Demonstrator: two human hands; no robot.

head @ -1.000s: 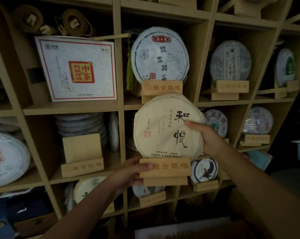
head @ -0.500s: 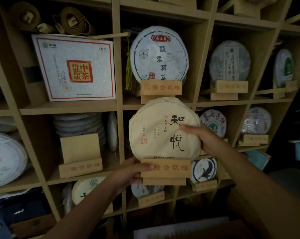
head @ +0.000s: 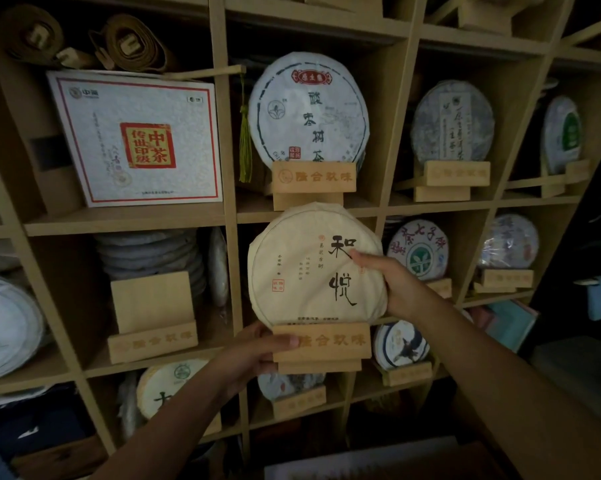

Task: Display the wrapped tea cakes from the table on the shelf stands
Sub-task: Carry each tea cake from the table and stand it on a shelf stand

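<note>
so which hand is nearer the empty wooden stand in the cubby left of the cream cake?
Left. The left hand grips the held stand's left end, just right of the empty stand; the right hand is farther right, on the cream cake.

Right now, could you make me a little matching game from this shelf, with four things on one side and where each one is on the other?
Things:
1. cream tea cake
2. white square box
3. empty wooden stand
4. green tassel

Places:
A. hanging left of the top middle tea cake
B. compartment left of the hands, in front of a stack of cakes
C. held on a stand by both hands
D. upper left compartment, below coiled straps

Pairs: 1-C, 2-D, 3-B, 4-A
</note>
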